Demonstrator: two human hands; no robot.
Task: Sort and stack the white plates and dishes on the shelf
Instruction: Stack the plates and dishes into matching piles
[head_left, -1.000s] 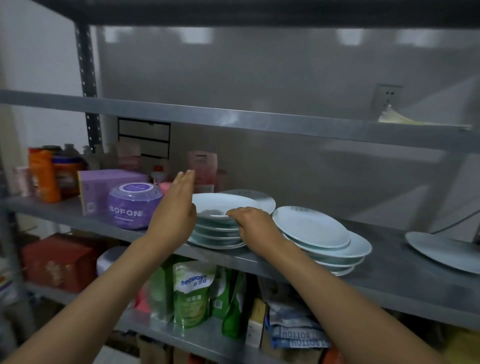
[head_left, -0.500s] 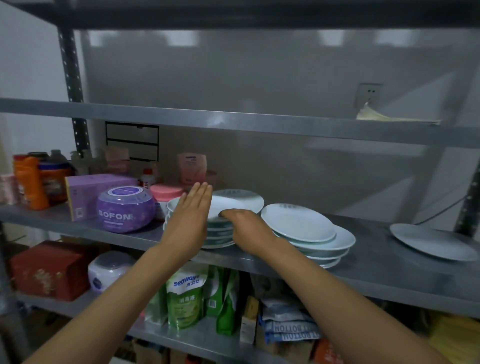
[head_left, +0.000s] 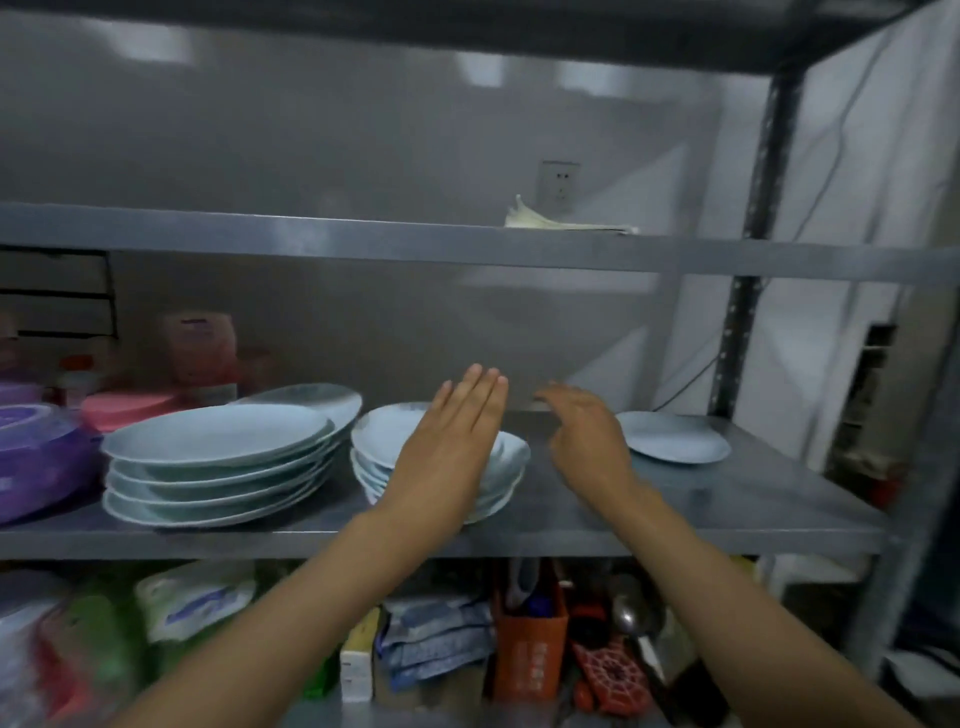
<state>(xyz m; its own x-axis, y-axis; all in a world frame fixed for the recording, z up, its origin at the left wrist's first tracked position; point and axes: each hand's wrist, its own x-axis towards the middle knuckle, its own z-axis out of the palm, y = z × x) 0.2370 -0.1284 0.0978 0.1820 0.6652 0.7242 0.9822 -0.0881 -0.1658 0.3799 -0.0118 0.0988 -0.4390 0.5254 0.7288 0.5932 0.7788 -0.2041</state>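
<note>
Three groups of white ware stand on the middle shelf (head_left: 675, 525). The large stack (head_left: 218, 467) sits at the left, with another large plate (head_left: 317, 397) leaning out behind it. The smaller stack (head_left: 395, 457) stands just beside it to the right, near the centre. A single plate (head_left: 672, 436) lies flat, well apart, toward the right post.

My left hand (head_left: 447, 457) is over the smaller stack, fingers straight and together, released, gripping nothing; I cannot tell whether the palm touches the top dish. My right hand (head_left: 587, 441) hangs above bare shelf between the smaller stack and the single plate, fingers loosely spread and blurred, holding nothing.

Judgement: the step in hand is fetching the single plate to join a stack. Recommendations: I should slide my right fingers under its near rim with the thumb on top, since a flat plate on smooth metal gives little purchase. I should lift it clear before carrying it sideways, so it does not scrape or clip the rim of the smaller stack. My left hand should steady that stack while the plate comes down centred. Its size against either stack is not certain from here; I should compare rims before setting it down.

Left of the large stack are a purple tub (head_left: 36, 462) and a pink lid (head_left: 130, 408). Packets and a red basket (head_left: 530, 639) crowd the shelf below.
</note>
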